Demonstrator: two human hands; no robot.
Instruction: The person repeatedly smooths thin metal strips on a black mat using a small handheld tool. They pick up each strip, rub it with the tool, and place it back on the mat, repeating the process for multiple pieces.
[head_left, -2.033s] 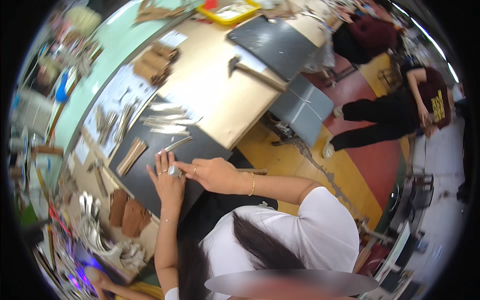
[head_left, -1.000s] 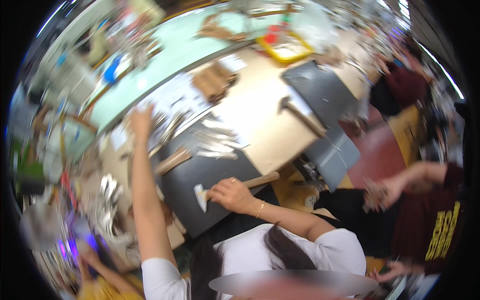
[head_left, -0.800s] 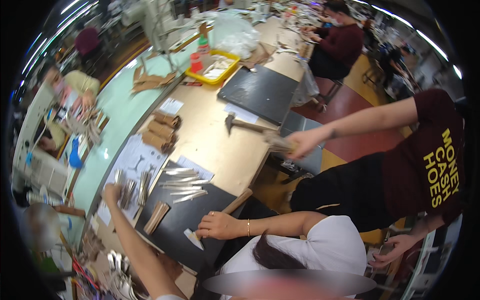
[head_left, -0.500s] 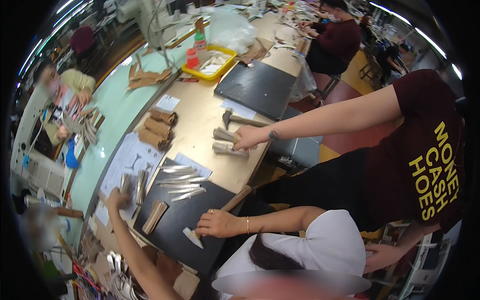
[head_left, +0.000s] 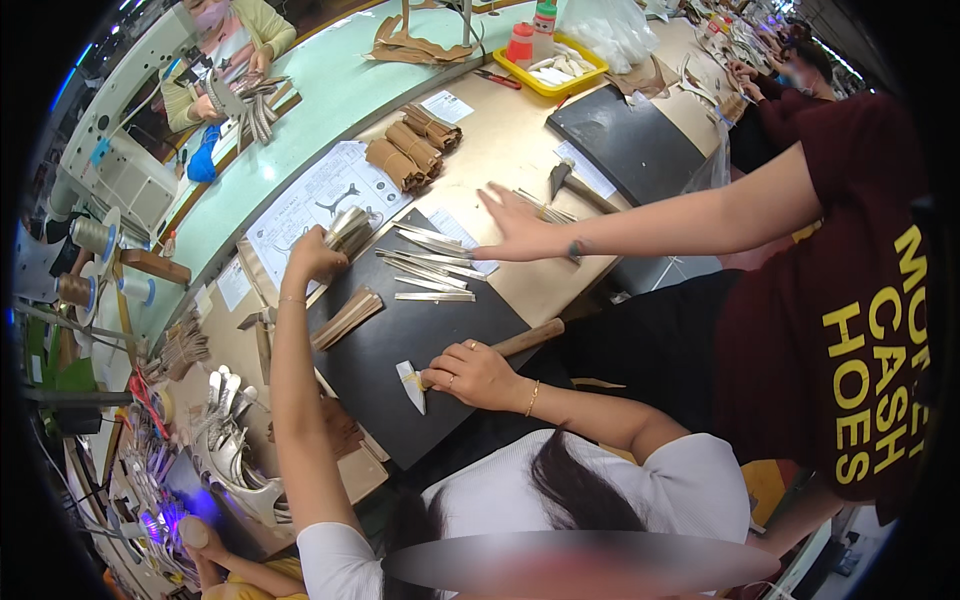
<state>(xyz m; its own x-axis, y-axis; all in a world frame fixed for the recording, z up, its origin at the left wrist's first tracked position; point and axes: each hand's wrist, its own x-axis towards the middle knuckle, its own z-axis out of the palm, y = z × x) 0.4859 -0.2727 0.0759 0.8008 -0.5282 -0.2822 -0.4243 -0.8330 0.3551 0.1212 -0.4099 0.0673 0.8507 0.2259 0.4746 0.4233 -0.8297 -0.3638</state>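
Tabletop point(head_left: 505, 135) of pale board ran from near left to far right, and a black board point(head_left: 365, 395) lay on its near part in front of me. Over that board my right hand point(head_left: 475, 375) was wrapped round a hammer point(head_left: 522, 340), close to its head, the wooden handle pointing right. My left hand point(head_left: 318, 257) reached farther out and was grasping a bundle of silvery strips point(head_left: 350, 231) at the near edge of a sheet of printed drawings point(head_left: 295, 222). Loose pale strips point(head_left: 432, 268) lay spread on the board's far part, with a stack of brown strips point(head_left: 347, 318) at its left edge.

Beyond the drawings sat brown rolls point(head_left: 412, 150), and farther still a yellow tray point(head_left: 552, 92) with white pieces inside. To the far right lay a second black board point(head_left: 630, 140), a second hammer point(head_left: 562, 178) just short of it. From the right a co-worker in a maroon shirt point(head_left: 770, 370) stretched a spread hand point(head_left: 525, 228) beside the loose strips. Across a mint-green table point(head_left: 290, 125) on the far left, another person sat at a white sewing machine point(head_left: 120, 165), thread spools point(head_left: 92, 236) standing nearer me.
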